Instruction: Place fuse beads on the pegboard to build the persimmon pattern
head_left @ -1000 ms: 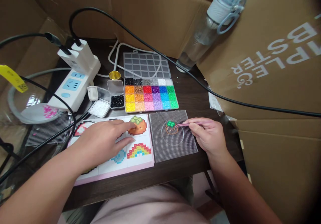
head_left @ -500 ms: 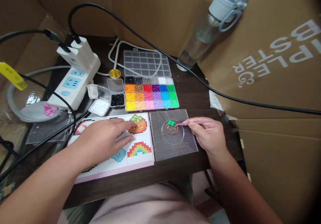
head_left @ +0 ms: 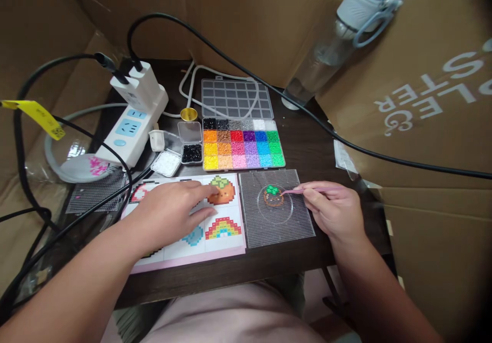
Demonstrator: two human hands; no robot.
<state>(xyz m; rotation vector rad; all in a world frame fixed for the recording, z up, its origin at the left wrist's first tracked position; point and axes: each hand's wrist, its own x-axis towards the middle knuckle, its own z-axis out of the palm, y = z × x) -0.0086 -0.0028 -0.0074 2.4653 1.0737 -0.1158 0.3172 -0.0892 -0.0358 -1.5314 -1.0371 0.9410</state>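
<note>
Head view: the right hand [head_left: 336,212] is gripping pink tweezers [head_left: 303,190], fingers clamped on them, the tip touching the green-and-brown bead figure [head_left: 273,196] on the clear pegboard [head_left: 279,227] at the bench's front edge. The left hand [head_left: 172,212] is lying flat, fingers apart, on the pattern sheet [head_left: 219,235], its index finger pointing at the orange fruit pattern [head_left: 223,192], just in front of the bead organizer box [head_left: 243,143].

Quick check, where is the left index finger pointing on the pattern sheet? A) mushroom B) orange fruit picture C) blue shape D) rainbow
B: the left hand lies on the pattern sheet with its index fingertip touching the orange fruit picture, above the rainbow.
</note>
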